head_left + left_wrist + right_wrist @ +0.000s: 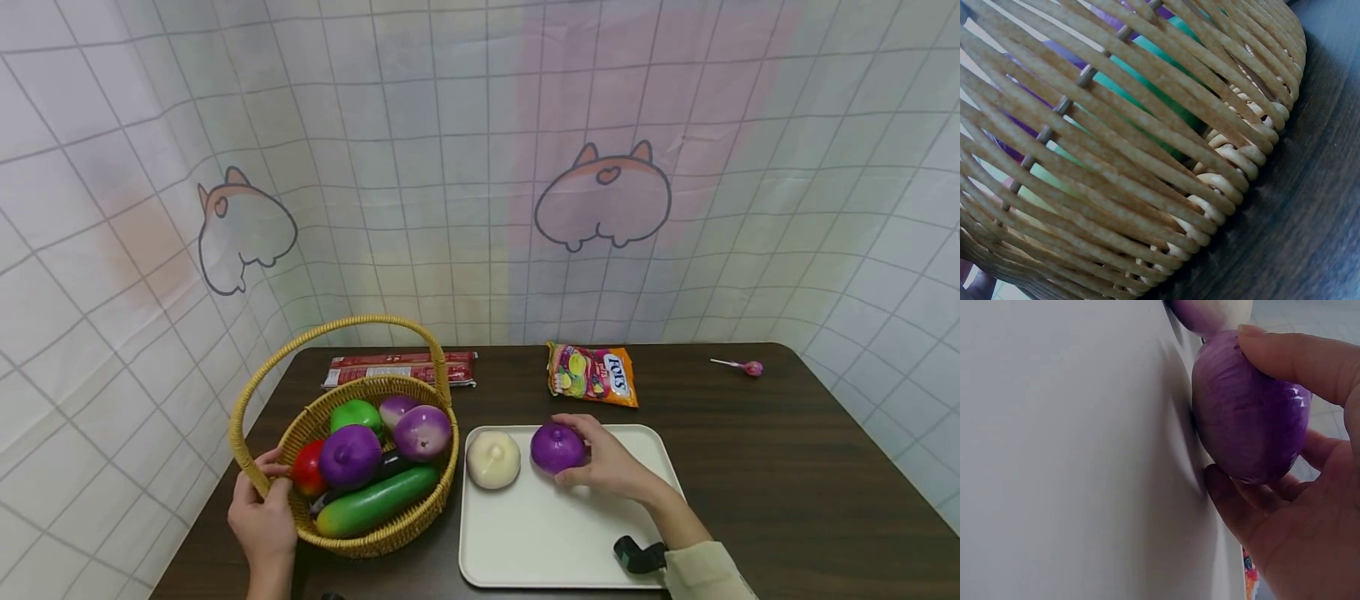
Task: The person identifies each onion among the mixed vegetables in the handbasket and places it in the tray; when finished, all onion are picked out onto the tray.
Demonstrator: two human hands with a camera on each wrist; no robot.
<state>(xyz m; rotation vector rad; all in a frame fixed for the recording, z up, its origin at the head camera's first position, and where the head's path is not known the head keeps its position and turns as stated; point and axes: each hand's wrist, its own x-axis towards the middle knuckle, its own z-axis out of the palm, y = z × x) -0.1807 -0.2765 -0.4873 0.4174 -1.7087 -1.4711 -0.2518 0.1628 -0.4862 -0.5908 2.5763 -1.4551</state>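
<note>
Head view: right hand (611, 467) curls thumb and fingers round a purple onion (557, 447) resting on the white tray (570, 533), near its back edge, just beside a pale white onion (492, 459); front half of tray is bare, smooth, rounded corners; left hand (262, 517) grips the near-left rim of the wicker basket (390, 533) at the handle base; basket sits at the table's left edge, just beside the tray; inside it two purple onions, a green cucumber (375, 504), a red and a green fruit; dark woodgrain table (787, 467) has open room to the right; candy bag (592, 375), red packet (401, 368), lollipop (742, 367) along the back edge; right wrist view: onion skin glossy, finely streaked; left wrist view: coarse woven strands, green showing through gaps.
</note>
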